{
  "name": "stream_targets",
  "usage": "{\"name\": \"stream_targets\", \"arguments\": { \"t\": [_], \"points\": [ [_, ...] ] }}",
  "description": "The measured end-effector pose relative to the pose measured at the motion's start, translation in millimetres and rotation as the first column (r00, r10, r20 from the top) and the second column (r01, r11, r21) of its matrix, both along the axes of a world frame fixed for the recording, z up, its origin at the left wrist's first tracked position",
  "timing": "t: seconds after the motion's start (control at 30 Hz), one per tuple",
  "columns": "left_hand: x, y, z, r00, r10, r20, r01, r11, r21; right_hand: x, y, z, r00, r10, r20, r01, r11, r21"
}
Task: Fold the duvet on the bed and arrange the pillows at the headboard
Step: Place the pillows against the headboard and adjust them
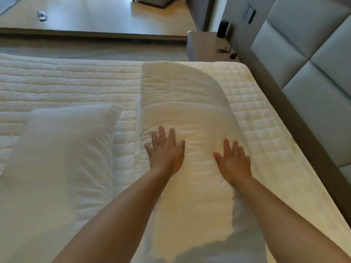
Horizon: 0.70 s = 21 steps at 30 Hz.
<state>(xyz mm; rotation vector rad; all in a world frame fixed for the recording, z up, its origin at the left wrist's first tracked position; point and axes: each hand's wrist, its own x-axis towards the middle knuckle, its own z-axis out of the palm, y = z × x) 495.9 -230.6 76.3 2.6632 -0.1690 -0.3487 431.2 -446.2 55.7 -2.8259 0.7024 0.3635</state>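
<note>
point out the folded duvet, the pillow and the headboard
folded duvet (182, 95), head view, upper flat face beyond the hands
pillow (62, 152), head view, middle of its top face
headboard (311, 44), head view, centre of a padded panel

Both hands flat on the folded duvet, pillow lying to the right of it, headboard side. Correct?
Not quite. The pillow lies to the left of the folded duvet, on the side away from the headboard; the headboard is on the right. The rest holds: the left hand and right hand both press flat, fingers straight, on the duvet. The head view shows it.
</note>
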Motion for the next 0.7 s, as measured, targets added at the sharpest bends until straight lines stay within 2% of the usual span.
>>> {"name": "stream_targets", "arguments": {
  "t": [0.1,0.2,0.3,0.37,0.43,0.5,0.57,0.63,0.7],
  "points": [
    [4.0,8.9,-46.0,0.997,0.081,0.008,-0.081,0.991,0.11,-1.7,33.0,-26.8,0.999,0.042,0.012,-0.042,0.999,0.02],
    [6.4,35.0,-82.6,0.991,0.134,-0.001,-0.133,0.979,0.152,5.6,45.8,-33.5,0.994,0.11,0.018,-0.111,0.993,0.036],
    [11.3,43.8,-100.1,0.971,0.241,0.009,-0.241,0.968,0.077,22.0,15.3,-22.0,0.97,0.077,0.231,-0.1,0.991,0.089],
    [15.6,44.1,-106.5,0.929,0.37,-0.017,-0.37,0.929,-0.021,28.9,-26.6,-22.8,0.946,-0.077,0.315,0.052,0.995,0.086],
    [21.9,45.2,-115.0,0.88,0.472,-0.057,-0.476,0.873,-0.106,30.5,-65.7,-30.2,0.93,-0.328,0.165,0.268,0.914,0.305],
    [29.5,46.9,-121.6,0.813,0.572,-0.109,-0.583,0.795,-0.17,30.8,-80.1,-44.5,0.882,-0.469,-0.045,0.408,0.714,0.569],
    [36.4,49.2,-122.3,0.74,0.639,-0.21,-0.672,0.712,-0.205,30.8,-81.1,-58.4,0.883,-0.464,-0.072,0.409,0.683,0.605],
    [41.4,56.0,-122.2,0.718,0.631,-0.295,-0.692,0.693,-0.202,31.3,-84.4,-63.9,0.886,-0.46,-0.064,0.39,0.663,0.638],
    [45.6,66.2,-120.9,0.707,0.592,-0.387,-0.696,0.68,-0.231,30.3,-93.4,-64.0,0.882,-0.462,-0.094,0.385,0.593,0.707]
  ]
}}
